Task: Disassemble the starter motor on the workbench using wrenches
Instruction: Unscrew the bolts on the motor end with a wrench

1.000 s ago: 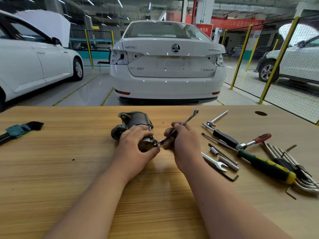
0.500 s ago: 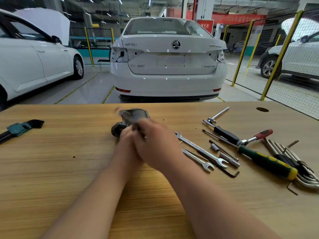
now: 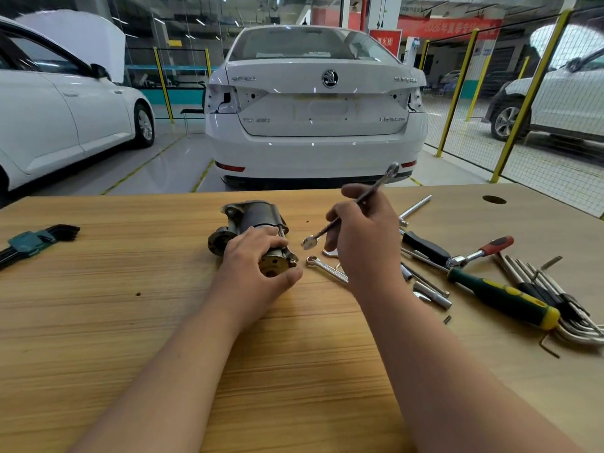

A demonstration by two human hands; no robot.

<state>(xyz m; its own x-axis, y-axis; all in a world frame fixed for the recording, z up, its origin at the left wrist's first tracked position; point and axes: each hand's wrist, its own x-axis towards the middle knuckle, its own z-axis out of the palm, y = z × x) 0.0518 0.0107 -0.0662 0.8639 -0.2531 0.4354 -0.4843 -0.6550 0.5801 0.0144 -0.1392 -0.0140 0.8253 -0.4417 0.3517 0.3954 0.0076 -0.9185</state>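
Note:
The grey starter motor [image 3: 253, 217] lies on its side in the middle of the wooden workbench [image 3: 130, 322], its brass-coloured end cap facing me. My left hand [image 3: 258, 269] grips that near end from above. My right hand [image 3: 366, 243] holds a slim silver wrench [image 3: 351, 209] just right of the motor. The wrench is tilted, lower end near the motor's end bolt but apart from it, upper end pointing up and away. A second wrench [image 3: 327, 268] lies flat on the bench under my right hand.
Right of my hands lie a green-and-yellow screwdriver [image 3: 503, 299], a red-handled ratchet [image 3: 480, 251], a black-handled tool [image 3: 425, 246], a T-bar [image 3: 415, 209] and several hex keys [image 3: 555, 299]. A green hex key set [image 3: 36, 241] lies far left. A round hole [image 3: 494, 200] is at the back right.
My right hand, which crossed over my left half a second ago with both wrenches lying on the bench, has swung back right and lifted one wrench. My left hand stays on the motor.

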